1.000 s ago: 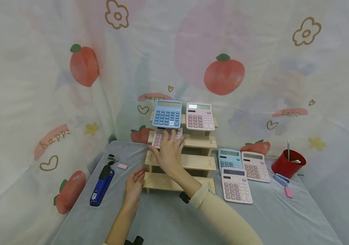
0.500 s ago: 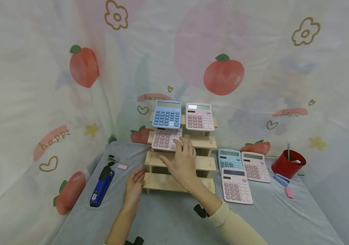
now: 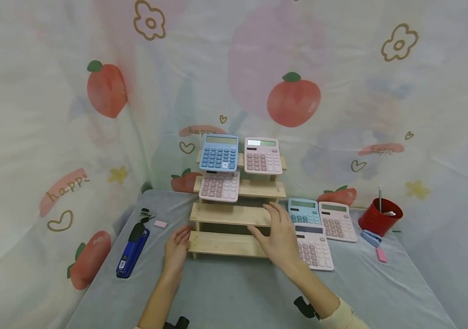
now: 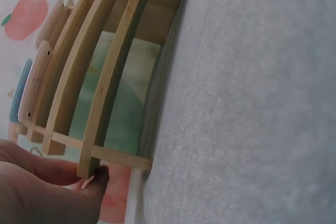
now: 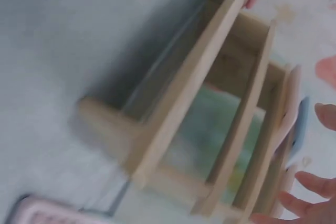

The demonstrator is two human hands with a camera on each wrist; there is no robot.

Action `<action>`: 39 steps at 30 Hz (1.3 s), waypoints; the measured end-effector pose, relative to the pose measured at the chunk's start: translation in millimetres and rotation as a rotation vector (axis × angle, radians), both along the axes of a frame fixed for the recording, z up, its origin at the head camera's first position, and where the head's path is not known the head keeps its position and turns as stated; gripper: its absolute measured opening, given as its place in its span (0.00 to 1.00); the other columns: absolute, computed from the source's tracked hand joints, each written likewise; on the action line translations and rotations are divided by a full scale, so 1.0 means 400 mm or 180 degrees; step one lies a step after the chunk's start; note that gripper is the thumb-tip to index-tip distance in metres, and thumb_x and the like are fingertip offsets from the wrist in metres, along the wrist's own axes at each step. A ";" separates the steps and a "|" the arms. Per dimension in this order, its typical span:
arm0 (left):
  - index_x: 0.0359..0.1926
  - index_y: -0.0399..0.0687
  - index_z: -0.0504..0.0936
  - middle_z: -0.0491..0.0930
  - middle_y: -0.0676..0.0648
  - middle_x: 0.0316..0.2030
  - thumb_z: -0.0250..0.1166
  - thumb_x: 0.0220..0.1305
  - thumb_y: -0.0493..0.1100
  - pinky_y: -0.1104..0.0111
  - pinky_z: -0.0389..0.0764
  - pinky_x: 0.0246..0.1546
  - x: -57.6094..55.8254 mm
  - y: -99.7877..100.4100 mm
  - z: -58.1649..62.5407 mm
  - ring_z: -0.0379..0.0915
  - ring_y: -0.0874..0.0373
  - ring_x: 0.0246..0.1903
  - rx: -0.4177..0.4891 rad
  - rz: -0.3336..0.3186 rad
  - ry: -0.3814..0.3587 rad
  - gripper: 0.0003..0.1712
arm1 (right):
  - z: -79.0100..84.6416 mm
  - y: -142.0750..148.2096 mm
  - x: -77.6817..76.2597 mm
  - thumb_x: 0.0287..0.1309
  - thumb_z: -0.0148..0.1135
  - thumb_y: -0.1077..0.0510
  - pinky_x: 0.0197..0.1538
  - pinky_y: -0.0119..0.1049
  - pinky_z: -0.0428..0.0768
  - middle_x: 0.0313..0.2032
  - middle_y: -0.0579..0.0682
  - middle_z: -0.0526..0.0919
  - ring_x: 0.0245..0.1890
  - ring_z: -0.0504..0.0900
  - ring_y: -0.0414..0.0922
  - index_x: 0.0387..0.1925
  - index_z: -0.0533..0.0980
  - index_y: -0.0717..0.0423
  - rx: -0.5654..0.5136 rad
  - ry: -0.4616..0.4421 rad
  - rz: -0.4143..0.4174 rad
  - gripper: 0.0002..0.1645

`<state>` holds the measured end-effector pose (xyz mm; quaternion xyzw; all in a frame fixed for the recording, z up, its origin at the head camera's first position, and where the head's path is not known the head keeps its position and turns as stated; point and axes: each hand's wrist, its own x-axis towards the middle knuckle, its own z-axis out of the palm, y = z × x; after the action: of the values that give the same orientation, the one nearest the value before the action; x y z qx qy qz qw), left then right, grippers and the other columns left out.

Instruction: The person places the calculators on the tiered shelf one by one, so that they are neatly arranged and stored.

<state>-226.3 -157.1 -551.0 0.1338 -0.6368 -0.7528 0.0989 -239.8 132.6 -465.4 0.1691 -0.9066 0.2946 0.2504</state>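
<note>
A tiered wooden stand [image 3: 225, 244] stands on the grey cloth. With thumb and fingers my left hand [image 3: 175, 251] pinches the left end of its lowest board, close up in the left wrist view at the board end [image 4: 88, 166]. My right hand [image 3: 281, 240] holds nothing, its fingers spread over the right ends of the lower boards. On the top tier lean a blue calculator [image 3: 219, 153] and a pink calculator [image 3: 263, 156]. A second pink calculator [image 3: 219, 186] leans on the tier below, its top edge behind the blue one.
Right of the stand lie a light blue calculator [image 3: 303, 211], a pink one [image 3: 338, 221] and another pink one [image 3: 315, 249], partly hidden by my hand. Beyond are a red pen cup [image 3: 379, 217], a small blue stapler [image 3: 370, 239] and a pink eraser [image 3: 381, 255]. A dark blue stapler [image 3: 132, 251] lies left.
My right hand has let go of the pink calculator on the second tier and moved down and right across the stand. My left hand has stayed at the lowest board.
</note>
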 end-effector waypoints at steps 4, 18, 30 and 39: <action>0.73 0.28 0.65 0.70 0.29 0.70 0.48 0.62 0.19 0.63 0.70 0.67 -0.002 0.000 0.000 0.65 0.40 0.72 -0.0016 -0.0002 -0.0022 0.35 | -0.039 0.070 0.013 0.56 0.79 0.43 0.63 0.65 0.71 0.68 0.63 0.71 0.67 0.71 0.64 0.68 0.72 0.61 -0.0007 0.0034 -0.0123 0.46; 0.73 0.28 0.65 0.69 0.29 0.71 0.48 0.64 0.20 0.71 0.72 0.62 0.005 -0.004 0.005 0.64 0.40 0.73 -0.0045 -0.0028 0.0015 0.34 | -0.152 0.233 0.017 0.50 0.83 0.53 0.58 0.67 0.73 0.65 0.68 0.71 0.62 0.74 0.68 0.65 0.71 0.65 0.0089 -0.0357 -0.0749 0.45; 0.73 0.29 0.66 0.69 0.29 0.70 0.49 0.65 0.20 0.78 0.73 0.54 0.001 -0.002 0.004 0.64 0.40 0.73 -0.0038 -0.0036 0.0016 0.34 | -0.200 0.290 0.018 0.46 0.84 0.48 0.59 0.76 0.66 0.70 0.80 0.54 0.62 0.64 0.82 0.74 0.57 0.71 0.0397 -0.1760 -0.1104 0.64; 0.72 0.29 0.66 0.70 0.30 0.70 0.49 0.64 0.19 0.63 0.70 0.68 -0.002 -0.001 0.001 0.65 0.41 0.72 -0.0046 -0.0009 0.0003 0.34 | -0.210 0.302 0.008 0.41 0.87 0.48 0.55 0.79 0.66 0.72 0.79 0.50 0.60 0.64 0.84 0.75 0.54 0.69 0.0419 -0.2012 -0.1114 0.70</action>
<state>-226.9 -157.6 -550.7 0.1318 -0.6424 -0.7484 0.0991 -236.4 253.5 -549.3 -0.0722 -0.9714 0.2260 -0.0069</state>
